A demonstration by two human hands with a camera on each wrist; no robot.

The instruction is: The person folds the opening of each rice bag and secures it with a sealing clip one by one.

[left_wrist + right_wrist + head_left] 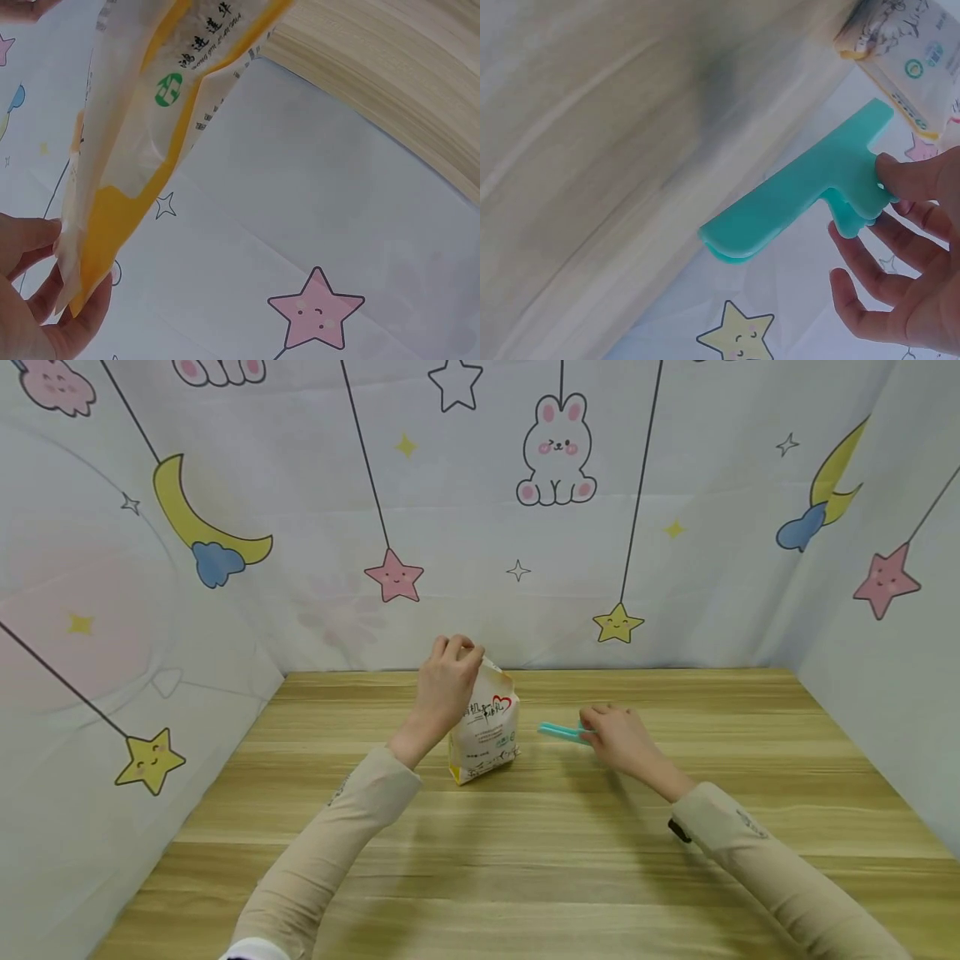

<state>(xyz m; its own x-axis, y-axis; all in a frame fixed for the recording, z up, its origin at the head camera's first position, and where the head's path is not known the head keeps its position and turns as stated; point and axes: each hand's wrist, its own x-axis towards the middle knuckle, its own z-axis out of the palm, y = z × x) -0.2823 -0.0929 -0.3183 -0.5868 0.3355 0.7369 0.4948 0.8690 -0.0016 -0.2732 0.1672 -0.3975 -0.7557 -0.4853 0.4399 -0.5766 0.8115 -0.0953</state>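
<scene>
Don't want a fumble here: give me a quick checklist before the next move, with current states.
1. Bag pinched at its top by the left grip: ok.
2. Clip held at its handle by the right grip: ok.
3. Bag roughly upright: ok.
4. Gap between clip and bag: ok, they are apart in the head view.
5. Clip level with the bag's top: not ok, it is lower and off to the right.
6. Bag's top edge folded flat: cannot tell, fingers cover part of it.
</scene>
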